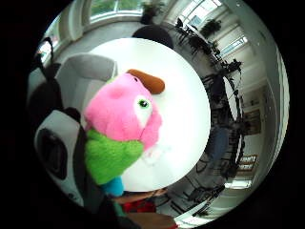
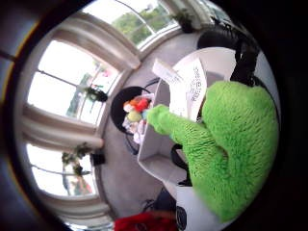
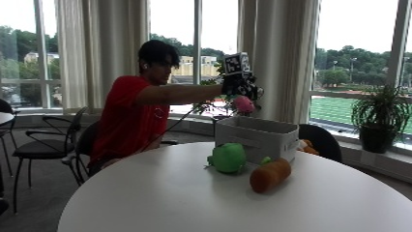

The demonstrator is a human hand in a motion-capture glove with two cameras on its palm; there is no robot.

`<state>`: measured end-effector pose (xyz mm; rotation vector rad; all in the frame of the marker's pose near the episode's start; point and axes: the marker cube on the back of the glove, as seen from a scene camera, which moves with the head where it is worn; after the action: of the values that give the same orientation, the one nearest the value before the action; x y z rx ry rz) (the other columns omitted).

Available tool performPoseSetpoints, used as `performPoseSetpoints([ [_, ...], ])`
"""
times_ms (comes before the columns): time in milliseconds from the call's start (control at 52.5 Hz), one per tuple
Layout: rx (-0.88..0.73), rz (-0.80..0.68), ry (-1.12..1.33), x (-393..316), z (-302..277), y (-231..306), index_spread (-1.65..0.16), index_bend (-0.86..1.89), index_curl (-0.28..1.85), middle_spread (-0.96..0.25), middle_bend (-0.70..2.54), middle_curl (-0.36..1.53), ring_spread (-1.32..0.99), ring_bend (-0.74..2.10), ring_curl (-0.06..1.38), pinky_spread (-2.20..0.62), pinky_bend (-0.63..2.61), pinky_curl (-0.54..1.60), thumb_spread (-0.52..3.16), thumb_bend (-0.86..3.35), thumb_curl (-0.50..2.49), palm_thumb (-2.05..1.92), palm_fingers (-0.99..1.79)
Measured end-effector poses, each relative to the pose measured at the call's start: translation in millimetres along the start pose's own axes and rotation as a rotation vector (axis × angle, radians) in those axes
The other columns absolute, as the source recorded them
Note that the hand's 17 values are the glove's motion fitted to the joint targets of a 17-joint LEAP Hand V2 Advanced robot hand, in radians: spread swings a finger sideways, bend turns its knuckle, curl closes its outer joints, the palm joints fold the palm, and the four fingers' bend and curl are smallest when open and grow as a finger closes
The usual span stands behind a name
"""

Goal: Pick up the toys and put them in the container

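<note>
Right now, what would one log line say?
right hand: holds pink-and-green plush toy | above grey container | on table: green toy, orange toy

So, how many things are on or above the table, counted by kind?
Plush toys: 3 (pink and green toy held by the right hand, green toy, orange toy)
Containers: 1 (grey container)
Total: 4
</note>
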<state>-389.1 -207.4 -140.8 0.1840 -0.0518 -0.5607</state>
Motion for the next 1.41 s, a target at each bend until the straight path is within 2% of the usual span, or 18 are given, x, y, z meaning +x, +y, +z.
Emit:
performPoseSetpoints([
  [57,-0.02,-0.083,-0.016,-16.5,7.0,-6.8,-0.35,0.77,0.84,-0.34,0.86,0.75,-0.4,1.31,0.64,-0.39,1.19,0.57,0.17,0.15,0.96,0.58,1.02],
  [133,-0.033,0.045,0.003,-35.3,14.5,-15.1,-0.35,0.76,0.86,-0.35,0.86,0.76,-0.4,1.31,0.64,-0.39,1.19,0.57,0.17,0.15,0.98,0.58,1.03],
  [171,-0.045,0.062,0.002,-41.7,18.6,-16.4,-0.35,0.76,0.87,-0.35,0.85,0.76,-0.4,1.31,0.65,-0.39,1.19,0.58,0.17,0.14,0.99,0.57,1.02],
  [266,-0.113,-0.07,-0.025,-47.0,31.6,-12.5,-0.35,0.74,0.9,-0.35,0.83,0.77,-0.4,1.31,0.65,-0.39,1.19,0.58,0.18,0.13,1.0,0.56,0.99],
  [324,-0.18,0.026,-0.008,-49.9,38.5,-13.9,-0.35,0.72,0.91,-0.36,0.81,0.77,-0.41,1.29,0.65,-0.4,1.2,0.58,0.2,0.11,1.01,0.54,0.93],
  [400,-0.293,-0.098,0.049,-57.9,46.6,-2.0,-0.36,0.53,0.91,-0.38,0.68,0.74,-0.42,1.27,0.64,-0.4,1.28,0.6,0.32,0.04,1.0,0.47,0.65],
  [419,-0.311,-0.112,0.064,-56.9,48.2,-0.2,-0.36,0.34,0.86,-0.37,0.61,0.71,-0.4,1.36,0.66,-0.4,1.26,0.58,0.44,-0.03,0.98,0.34,0.48],
  [438,-0.32,-0.105,0.076,-55.7,49.5,0.5,-0.35,0.33,0.87,-0.37,0.57,0.71,-0.39,1.36,0.66,-0.4,1.27,0.59,0.49,-0.06,0.97,0.27,0.45],
  [476,-0.313,-0.051,0.098,-54.0,51.4,0.1,-0.35,0.21,0.83,-0.31,0.37,0.65,-0.39,1.3,0.65,-0.34,1.29,0.59,0.64,-0.11,0.89,0.14,0.03],
  [552,-0.255,0.045,0.098,-47.8,50.4,-0.7,-0.36,0.08,0.69,-0.23,0.24,0.58,-0.32,1.09,0.57,-0.22,1.31,0.56,0.79,-0.11,0.77,-0.02,-0.22],
  [704,-0.151,0.016,-0.005,-31.0,35.0,9.2,-0.35,0.13,0.56,-0.14,0.17,0.51,-0.18,0.68,0.41,-0.06,1.21,0.47,0.89,-0.12,0.6,-0.14,-0.27],
  [837,-0.128,0.077,0.016,10.4,33.3,18.2,-0.37,0.19,0.52,-0.12,0.15,0.46,-0.12,0.52,0.34,0.0,1.1,0.42,0.91,-0.12,0.49,-0.14,-0.17],
  [1028,-0.178,0.129,0.007,86.9,48.1,40.4,-0.39,0.19,0.49,-0.12,0.16,0.42,-0.1,0.45,0.31,0.04,0.98,0.37,0.94,-0.1,0.38,-0.13,-0.07],
  [1218,-0.232,0.25,-0.026,122.5,78.2,73.5,-0.39,0.19,0.47,-0.13,0.16,0.38,-0.11,0.43,0.31,0.05,0.94,0.35,0.99,-0.08,0.32,-0.1,-0.03],
  [1408,-0.265,0.292,-0.012,162.6,98.1,92.1,-0.4,0.19,0.45,-0.13,0.16,0.36,-0.12,0.42,0.3,0.06,0.92,0.34,1.02,-0.07,0.29,-0.09,-0.03],
])
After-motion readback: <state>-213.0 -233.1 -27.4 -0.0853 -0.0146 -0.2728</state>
